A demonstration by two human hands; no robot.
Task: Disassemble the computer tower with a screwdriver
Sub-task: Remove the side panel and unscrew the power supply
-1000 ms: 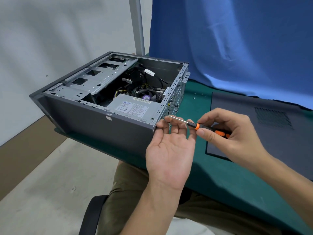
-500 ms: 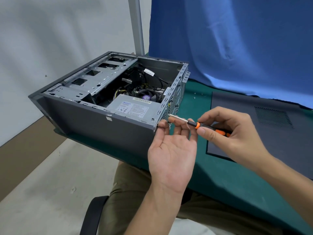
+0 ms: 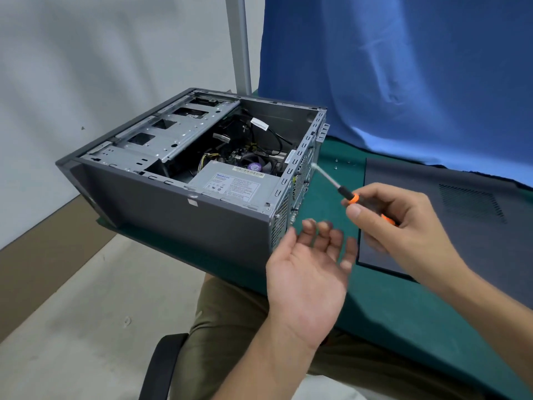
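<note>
On the green table (image 3: 403, 313), an open grey metal computer tower (image 3: 184, 220) lies centre-left. At lower centre, the left hand (image 3: 308, 272) is palm-up, fingers relaxed and empty. Right of it, the right hand (image 3: 403, 226) grips an orange-and-black screwdriver (image 3: 346, 194), its shaft pointing at the tower's rear.

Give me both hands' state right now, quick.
Left hand: open, palm up, holding nothing.
Right hand: grips the screwdriver, shaft pointing at the computer tower rear panel.

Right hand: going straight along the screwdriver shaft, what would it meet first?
Likely the rear panel of the computer tower; the screwdriver in the right hand points at it, though depth is unclear.
</note>
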